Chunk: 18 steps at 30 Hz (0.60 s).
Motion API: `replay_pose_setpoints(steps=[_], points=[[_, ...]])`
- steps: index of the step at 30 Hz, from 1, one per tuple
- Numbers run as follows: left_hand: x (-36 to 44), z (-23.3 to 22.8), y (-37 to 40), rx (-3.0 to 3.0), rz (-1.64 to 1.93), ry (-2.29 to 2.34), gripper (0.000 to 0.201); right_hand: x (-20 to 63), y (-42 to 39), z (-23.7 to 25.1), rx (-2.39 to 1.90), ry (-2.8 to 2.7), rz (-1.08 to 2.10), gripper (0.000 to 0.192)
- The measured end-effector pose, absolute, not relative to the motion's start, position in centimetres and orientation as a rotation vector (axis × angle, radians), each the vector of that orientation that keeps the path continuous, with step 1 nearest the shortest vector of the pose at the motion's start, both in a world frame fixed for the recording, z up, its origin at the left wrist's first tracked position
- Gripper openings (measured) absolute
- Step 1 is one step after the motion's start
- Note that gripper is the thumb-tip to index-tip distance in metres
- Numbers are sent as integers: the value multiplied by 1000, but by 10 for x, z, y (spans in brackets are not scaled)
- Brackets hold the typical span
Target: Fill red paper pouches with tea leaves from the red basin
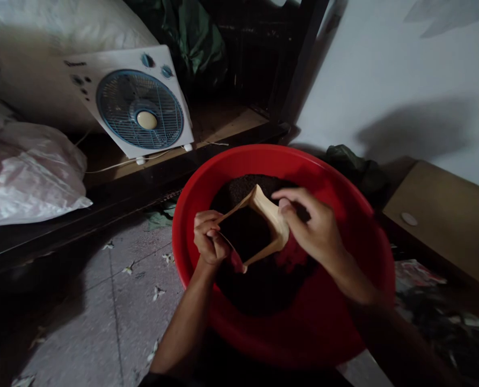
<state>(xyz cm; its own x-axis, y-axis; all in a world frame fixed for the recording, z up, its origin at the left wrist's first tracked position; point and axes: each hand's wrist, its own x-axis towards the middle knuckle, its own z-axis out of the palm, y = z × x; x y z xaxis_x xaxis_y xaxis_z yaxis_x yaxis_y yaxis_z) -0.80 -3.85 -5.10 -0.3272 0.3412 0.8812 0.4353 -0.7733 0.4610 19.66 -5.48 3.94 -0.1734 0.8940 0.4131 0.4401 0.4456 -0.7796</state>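
A bag [277,239] with a tan inside and a reddish outside stands with its mouth wide open above a red plastic tub [374,242]. My left hand [210,236] is closed on the bag's left edge. My right hand [314,226] is at the right side of the bag's mouth, thumb and index finger apart, the thumb at or against the rim. Dark, granular loose material [259,298] lies in the tub beneath and around the bag. The inside of the bag is dark, so its contents cannot be made out.
A white box fan [146,105] stands on a low wooden ledge beyond the tub, its cord trailing. Full plastic sacks [30,166] are at the left. A brown board or box [449,226] sits at the right by the white wall. Small pale scraps lie on the tiled floor [98,322].
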Motion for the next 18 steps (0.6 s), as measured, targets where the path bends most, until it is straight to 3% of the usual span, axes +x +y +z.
replay_pose_setpoints(steps=[2,8,12,18], points=[[-3,-51,-41,-1855,-2344,-942,20,211,-31,22,-1059,-1776,580,31],[3,-52,-46,-2181,-2430,-878,19,219,12,-21,-750,-1816,1367,95],[2,-53,-44,-2266,-2277,-883,19,198,18,-39,-973,-1559,1344,64],[-6,-47,-34,-2161,-2140,-1164,45,174,12,-52,-1159,-979,795,44]])
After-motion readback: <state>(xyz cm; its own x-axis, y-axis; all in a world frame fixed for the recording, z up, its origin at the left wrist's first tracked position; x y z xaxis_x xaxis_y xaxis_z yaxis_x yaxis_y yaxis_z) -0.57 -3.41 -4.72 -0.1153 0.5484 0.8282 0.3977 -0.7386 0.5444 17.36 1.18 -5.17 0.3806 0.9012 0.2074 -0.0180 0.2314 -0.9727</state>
